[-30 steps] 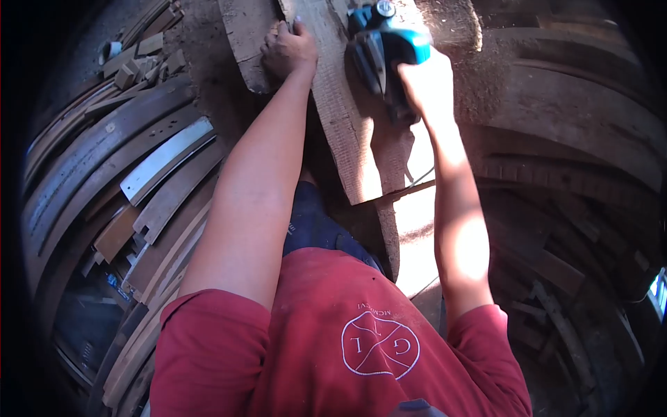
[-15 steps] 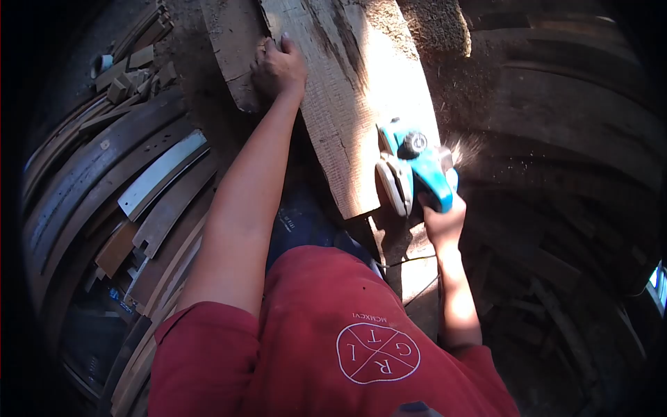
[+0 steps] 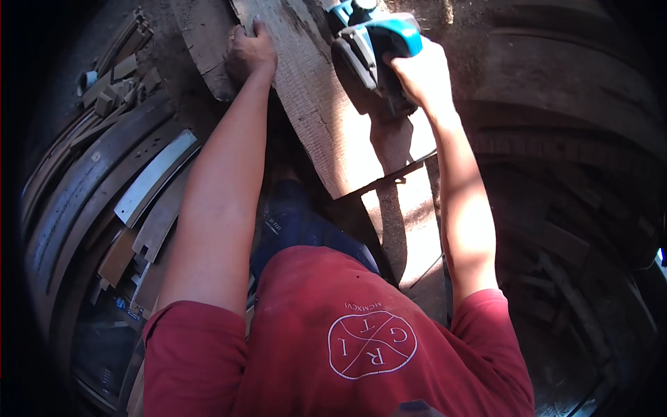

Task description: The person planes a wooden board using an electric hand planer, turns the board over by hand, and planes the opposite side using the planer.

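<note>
A thick, rough-sawn wooden plank (image 3: 306, 101) slants away in front of me, with bright sunlight on its near end. My right hand (image 3: 427, 73) is wrapped around the rear handle of a teal electric planer (image 3: 392, 31), which rests on the plank well forward of the near end. On the plank's left edge, my left hand (image 3: 251, 54) grips with curled fingers, the thumb pointing forward. Its fingertips are partly hidden. The planer's underside is out of sight against the wood.
Another rough board (image 3: 201, 48) lies along the plank's left side. Stacked curved wooden pieces (image 3: 90, 174) and small offcuts (image 3: 114, 94) fill the left. A sunlit timber surface (image 3: 410, 215) is below the plank's near end. Dark boards (image 3: 549, 76) lie to the right.
My right hand has pushed the planer forward along the plank, away from its near end. The spray of shavings beside it no longer shows. My left hand keeps its hold on the edge.
</note>
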`<state>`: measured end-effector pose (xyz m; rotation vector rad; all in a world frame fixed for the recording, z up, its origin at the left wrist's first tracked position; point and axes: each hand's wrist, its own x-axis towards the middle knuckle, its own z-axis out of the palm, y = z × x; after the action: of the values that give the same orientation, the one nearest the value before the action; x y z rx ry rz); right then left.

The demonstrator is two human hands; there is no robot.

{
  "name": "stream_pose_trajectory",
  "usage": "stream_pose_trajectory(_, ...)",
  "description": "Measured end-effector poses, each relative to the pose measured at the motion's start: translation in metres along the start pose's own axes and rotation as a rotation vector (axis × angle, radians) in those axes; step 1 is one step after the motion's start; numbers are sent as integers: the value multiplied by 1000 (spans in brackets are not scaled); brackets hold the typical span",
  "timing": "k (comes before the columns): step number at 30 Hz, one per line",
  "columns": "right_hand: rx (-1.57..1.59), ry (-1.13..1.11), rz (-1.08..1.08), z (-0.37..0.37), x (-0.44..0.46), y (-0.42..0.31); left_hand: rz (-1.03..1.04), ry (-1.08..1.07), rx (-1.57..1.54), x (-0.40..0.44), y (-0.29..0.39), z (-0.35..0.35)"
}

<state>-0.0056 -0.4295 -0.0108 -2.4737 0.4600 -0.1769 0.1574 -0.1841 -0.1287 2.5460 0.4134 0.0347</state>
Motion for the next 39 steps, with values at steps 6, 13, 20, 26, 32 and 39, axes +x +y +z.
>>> stream_pose_trajectory(6, 130, -86, 435, -90, -232, 37, 25, 21, 31, -4, 2, -3)
stream_pose_trajectory(13, 158, -29, 483, -83, -211, 34, -16, -19, 74, -1, 9, -5)
stream_pose_trajectory(20, 57, -5, 231, -38, -30, 16, 41, 64, 42, 5, -11, 19)
stream_pose_trajectory(26, 120, 22, 204, -23, 22, 21, -16, 34, 11, -4, 5, 2)
stream_pose_trajectory(32, 225, -71, 305, -67, -102, 38, -16, 9, 34, -2, 5, 0)
stream_pose_trajectory(39, 268, -108, 619, -121, -273, 74, -29, -17, 16, -5, 2, -1)
